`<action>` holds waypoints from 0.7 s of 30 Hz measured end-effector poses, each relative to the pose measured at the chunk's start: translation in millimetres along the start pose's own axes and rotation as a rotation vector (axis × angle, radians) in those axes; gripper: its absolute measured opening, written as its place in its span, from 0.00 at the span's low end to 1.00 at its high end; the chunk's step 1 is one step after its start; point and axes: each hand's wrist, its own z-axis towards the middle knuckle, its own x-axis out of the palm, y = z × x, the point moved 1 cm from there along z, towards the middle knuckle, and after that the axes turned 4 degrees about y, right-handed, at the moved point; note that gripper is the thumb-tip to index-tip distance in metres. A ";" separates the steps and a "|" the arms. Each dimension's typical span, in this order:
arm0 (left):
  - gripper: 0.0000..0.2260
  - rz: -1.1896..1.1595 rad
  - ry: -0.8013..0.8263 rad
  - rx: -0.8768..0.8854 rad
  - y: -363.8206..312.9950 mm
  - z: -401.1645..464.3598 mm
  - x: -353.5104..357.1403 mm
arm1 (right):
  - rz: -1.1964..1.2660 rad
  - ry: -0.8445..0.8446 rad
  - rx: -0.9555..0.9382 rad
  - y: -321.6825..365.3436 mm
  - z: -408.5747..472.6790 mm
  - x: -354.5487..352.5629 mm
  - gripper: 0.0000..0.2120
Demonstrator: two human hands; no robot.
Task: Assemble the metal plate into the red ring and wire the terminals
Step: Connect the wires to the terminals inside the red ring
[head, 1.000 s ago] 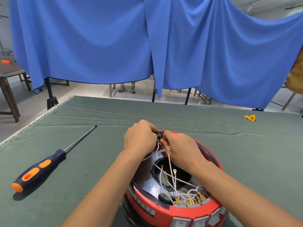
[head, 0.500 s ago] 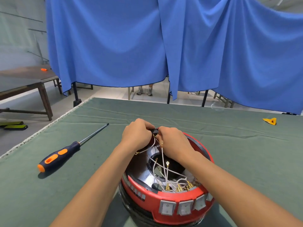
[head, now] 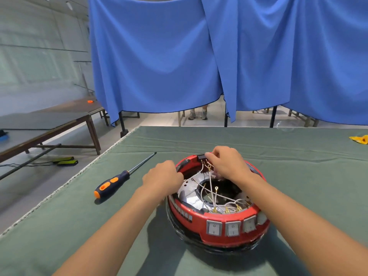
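The red ring (head: 219, 222) stands on the green table with several grey rocker switches (head: 214, 228) on its near side. The shiny metal plate (head: 189, 196) lies inside it, under loose white wires (head: 211, 194) with brass terminals. My right hand (head: 227, 164) is at the ring's far rim, fingertips pinching a small black connector block (head: 201, 156) there. My left hand (head: 163, 176) rests with curled fingers against the ring's left rim; what its fingertips touch is hidden.
A screwdriver (head: 119, 179) with a dark blue and orange handle lies left of the ring, tip pointing away. A yellow scrap (head: 359, 139) sits at the far right. The table's left edge (head: 79, 174) runs close by. Blue curtains hang behind.
My left hand has left the black block and dropped back to the ring's left rim. My right hand stays at the block. The view has swung left.
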 end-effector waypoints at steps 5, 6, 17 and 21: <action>0.12 -0.313 0.148 -0.023 7.0 -1.2 -2.1 | -0.016 -0.121 -0.029 10.9 -28.8 -28.8 0.10; 0.12 -0.326 0.114 -0.022 7.0 3.7 -1.2 | -0.057 -0.153 -0.052 13.4 -36.9 -32.6 0.09; 0.21 -0.625 -0.052 -0.040 7.2 58.3 20.3 | -0.029 -0.038 -0.138 -6.1 -78.4 -20.8 0.04; 0.22 -0.496 -0.156 0.096 35.4 25.6 29.7 | 0.058 -0.098 -0.113 -7.6 -61.4 -9.2 0.03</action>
